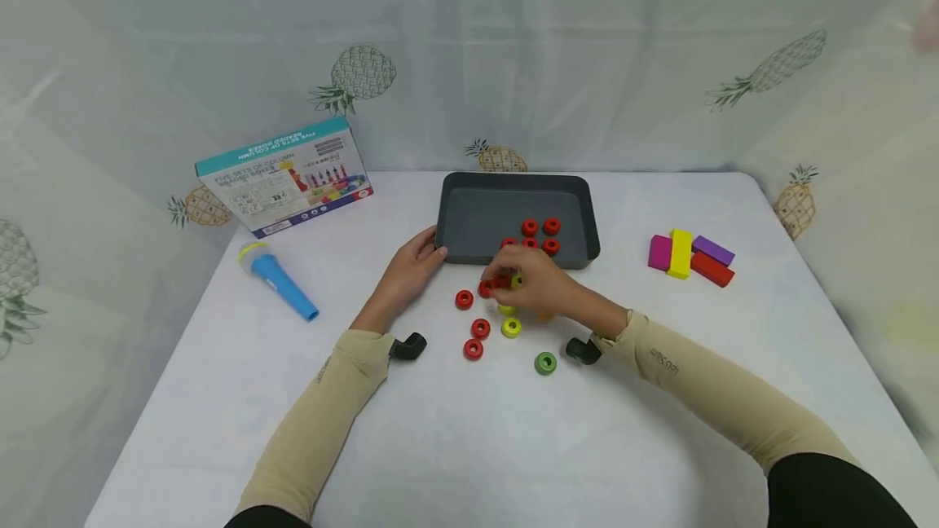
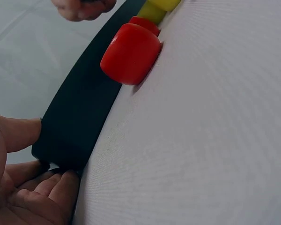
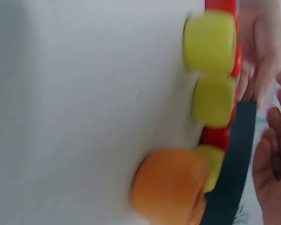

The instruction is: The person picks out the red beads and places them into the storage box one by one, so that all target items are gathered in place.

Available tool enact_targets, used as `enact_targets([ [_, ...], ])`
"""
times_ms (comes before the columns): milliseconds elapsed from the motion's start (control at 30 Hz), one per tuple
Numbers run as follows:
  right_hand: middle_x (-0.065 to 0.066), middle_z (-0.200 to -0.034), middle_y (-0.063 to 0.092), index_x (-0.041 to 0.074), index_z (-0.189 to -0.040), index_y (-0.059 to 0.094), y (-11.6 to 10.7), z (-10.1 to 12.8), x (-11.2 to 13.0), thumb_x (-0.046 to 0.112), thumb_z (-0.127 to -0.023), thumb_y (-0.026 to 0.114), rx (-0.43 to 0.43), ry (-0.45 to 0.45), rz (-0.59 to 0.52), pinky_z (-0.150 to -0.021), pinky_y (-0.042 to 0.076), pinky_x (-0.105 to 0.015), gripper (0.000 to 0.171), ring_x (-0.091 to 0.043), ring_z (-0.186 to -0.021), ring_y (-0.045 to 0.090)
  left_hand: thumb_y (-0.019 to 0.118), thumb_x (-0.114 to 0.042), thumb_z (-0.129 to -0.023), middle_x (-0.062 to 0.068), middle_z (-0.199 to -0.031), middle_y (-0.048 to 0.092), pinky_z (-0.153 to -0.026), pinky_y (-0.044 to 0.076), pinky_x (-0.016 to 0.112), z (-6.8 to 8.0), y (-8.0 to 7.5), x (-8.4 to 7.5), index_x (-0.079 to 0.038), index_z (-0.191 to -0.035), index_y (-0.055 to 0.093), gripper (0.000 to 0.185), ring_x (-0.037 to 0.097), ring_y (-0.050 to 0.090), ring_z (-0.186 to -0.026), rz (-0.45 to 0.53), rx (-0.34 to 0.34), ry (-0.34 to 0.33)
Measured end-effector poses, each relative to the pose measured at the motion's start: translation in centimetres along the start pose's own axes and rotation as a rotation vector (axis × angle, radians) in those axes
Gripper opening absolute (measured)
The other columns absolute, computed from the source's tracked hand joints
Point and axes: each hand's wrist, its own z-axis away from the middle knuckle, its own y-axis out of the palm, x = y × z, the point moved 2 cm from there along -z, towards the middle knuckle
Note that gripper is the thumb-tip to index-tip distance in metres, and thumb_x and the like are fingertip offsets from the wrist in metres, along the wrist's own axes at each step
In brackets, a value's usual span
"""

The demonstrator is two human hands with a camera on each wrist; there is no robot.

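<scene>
A dark grey tray (image 1: pixel 469 222) stands mid-table with several red rings (image 1: pixel 530 227) inside. My left hand (image 1: pixel 411 271) grips its front left corner, thumb (image 2: pixel 16 133) on the rim and fingers (image 2: pixel 51 187) under the tray (image 2: pixel 79 112). My right hand (image 1: pixel 531 288) hovers over loose rings just before the tray, fingertips by a red ring (image 1: pixel 487 288). Its fingers (image 3: pixel 271 154) look loosely spread with nothing between them. Yellow rings (image 3: pixel 210 42) and an orange ring (image 3: pixel 168 192) lie beside it. A red ring (image 2: pixel 131 54) lies against the tray wall.
More rings lie nearer me: red (image 1: pixel 473 349), yellow (image 1: pixel 511 327), green (image 1: pixel 545 363). A blue toy microphone (image 1: pixel 275 277) and a printed box (image 1: pixel 286 178) sit at the left. Coloured blocks (image 1: pixel 689 255) sit at the right. White curtains close in the table (image 1: pixel 469 446).
</scene>
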Motion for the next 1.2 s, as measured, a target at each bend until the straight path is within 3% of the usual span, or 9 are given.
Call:
enact_targets([
  [233,0.002,-0.114,0.068,0.014,-0.115,0.076,2.0,0.9,1.8,0.017,-0.084,0.081,0.236,-0.068,0.142,-0.098,0.052,-0.036,0.031,-0.015,-0.11,0.059,0.057,-0.035,-0.104,0.005,-0.159,0.044,-0.123,0.034,0.041,0.2,0.0,0.1,-0.024,-0.159,0.035,0.061,0.019,0.043,-0.147,-0.024,0.014,0.004],
  [333,0.004,-0.115,0.066,0.016,-0.115,0.076,3.1,1.1,1.8,0.018,-0.085,0.081,0.271,-0.07,0.191,-0.1,0.052,-0.034,0.031,-0.013,-0.113,0.057,0.057,-0.036,-0.104,0.006,-0.159,0.044,-0.123,0.034,0.042,0.5,-0.1,0.7,-0.023,-0.159,0.034,0.061,0.02,0.043,-0.147,-0.038,0.012,0.017],
  [533,0.004,-0.108,0.066,0.016,-0.114,0.076,3.8,1.0,1.9,0.017,-0.087,0.079,0.315,-0.084,0.235,-0.091,0.054,-0.028,0.027,-0.011,-0.105,0.055,0.055,-0.039,-0.104,0.004,-0.16,0.044,-0.123,0.033,0.042,0.2,-0.3,0.6,-0.025,-0.16,0.033,0.062,0.019,0.043,-0.147,-0.071,0.014,0.026],
  [800,0.007,-0.098,0.069,0.015,-0.11,0.078,2.8,0.8,1.6,0.015,-0.086,0.079,0.247,-0.095,0.222,-0.088,0.053,-0.027,0.024,-0.01,-0.095,0.058,0.056,-0.041,-0.103,0.005,-0.161,0.042,-0.123,0.034,0.043,-0.3,0.2,0.1,-0.028,-0.159,0.034,0.061,0.02,0.042,-0.148,-0.055,0.01,0.023],
  [933,0.008,-0.099,0.07,0.013,-0.112,0.076,2.5,1.1,1.2,0.015,-0.086,0.079,0.219,-0.087,0.173,-0.088,0.054,-0.028,0.026,-0.011,-0.095,0.062,0.056,-0.041,-0.103,0.004,-0.161,0.042,-0.123,0.034,0.041,-0.2,0.5,0.3,-0.03,-0.159,0.033,0.062,0.019,0.042,-0.147,-0.06,0.019,-0.015],
  [1200,0.008,-0.102,0.069,0.017,-0.107,0.073,1.4,1.0,1.3,0.015,-0.083,0.084,0.178,-0.047,0.087,-0.09,0.056,-0.032,0.026,-0.014,-0.099,0.063,0.056,-0.04,-0.103,0.005,-0.161,0.042,-0.122,0.035,0.041,-0.2,-0.1,0.0,-0.027,-0.159,0.034,0.061,0.019,0.043,-0.147,-0.062,-0.008,0.002],
])
